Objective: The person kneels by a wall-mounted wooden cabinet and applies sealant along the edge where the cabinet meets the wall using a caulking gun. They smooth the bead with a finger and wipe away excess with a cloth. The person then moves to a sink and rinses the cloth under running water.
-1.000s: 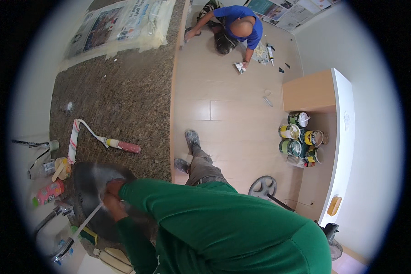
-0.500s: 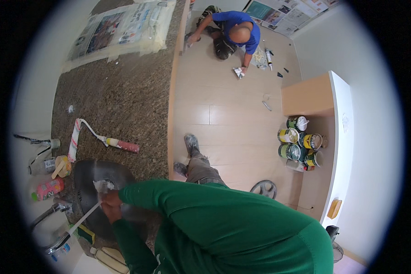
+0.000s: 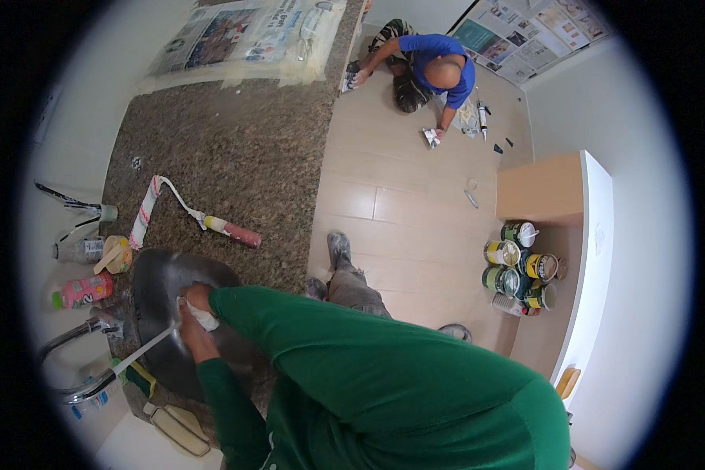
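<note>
Both of my hands are together over the dark sink (image 3: 164,270), at the end of a water stream (image 3: 145,348) running from the chrome faucet (image 3: 86,392). My right hand (image 3: 199,296) is closed around a crumpled white cloth (image 3: 204,316), part of which shows between the hands. Just below it, my left hand (image 3: 197,338) presses against the cloth, its fingertips partly hidden. Beside the sink on the speckled brown countertop (image 3: 235,149) lies a paint roller (image 3: 145,213) with a white, pink-striped sleeve and a red and yellow handle.
A pink bottle (image 3: 84,291), a clear bottle (image 3: 78,251) and a sponge (image 3: 139,379) stand around the sink. Taped newspaper (image 3: 243,35) covers the counter's far end. A person in blue (image 3: 439,66) sits on the floor. Paint cans (image 3: 503,252) fill a shelf at right.
The view has shifted, so the scene sits farther right. My hands have changed grip on the white cloth, now squeezed between them. The seated person's hand at the counter base has moved.
</note>
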`<state>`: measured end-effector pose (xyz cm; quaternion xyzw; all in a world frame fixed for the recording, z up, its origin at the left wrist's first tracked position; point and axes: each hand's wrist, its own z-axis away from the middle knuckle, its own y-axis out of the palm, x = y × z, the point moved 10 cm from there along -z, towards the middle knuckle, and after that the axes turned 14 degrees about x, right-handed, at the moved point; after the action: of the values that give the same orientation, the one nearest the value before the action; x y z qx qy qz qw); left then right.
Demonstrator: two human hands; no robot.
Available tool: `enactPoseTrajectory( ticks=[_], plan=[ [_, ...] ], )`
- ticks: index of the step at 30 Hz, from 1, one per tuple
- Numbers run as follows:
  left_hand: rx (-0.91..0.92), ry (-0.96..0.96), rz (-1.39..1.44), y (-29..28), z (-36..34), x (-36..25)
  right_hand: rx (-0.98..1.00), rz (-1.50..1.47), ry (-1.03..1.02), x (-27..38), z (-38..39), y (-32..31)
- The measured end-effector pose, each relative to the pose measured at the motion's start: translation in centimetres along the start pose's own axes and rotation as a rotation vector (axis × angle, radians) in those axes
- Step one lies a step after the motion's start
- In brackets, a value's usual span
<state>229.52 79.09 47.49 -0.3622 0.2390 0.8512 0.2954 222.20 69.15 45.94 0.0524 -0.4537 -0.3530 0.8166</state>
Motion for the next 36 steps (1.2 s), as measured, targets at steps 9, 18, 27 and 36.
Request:
enactPoseTrajectory(
  ticks=[9, 18, 27, 36],
  plan=[
    [0.421, 0.146, -0.074, 8.3, 1.2, -0.5, -0.007, 0.544, -0.139, 0.2, -2.9, -0.8],
    [0.078, -0.1, 0.24, 2.7, 2.1, 1.7, 0.134, 0.823, -0.164, 2.9, 4.5, 3.7],
    [-0.025, 0.023, 0.032, 2.4, -0.1, 0.1, -0.011, 0.46, -0.264, 4.0, 3.9, 1.4],
    [-0.117, 0.172, -0.369, 5.4, 3.6, -3.0, 0.043, -0.308, 0.088, 1.2, 3.6, 0.2]
  ],
)
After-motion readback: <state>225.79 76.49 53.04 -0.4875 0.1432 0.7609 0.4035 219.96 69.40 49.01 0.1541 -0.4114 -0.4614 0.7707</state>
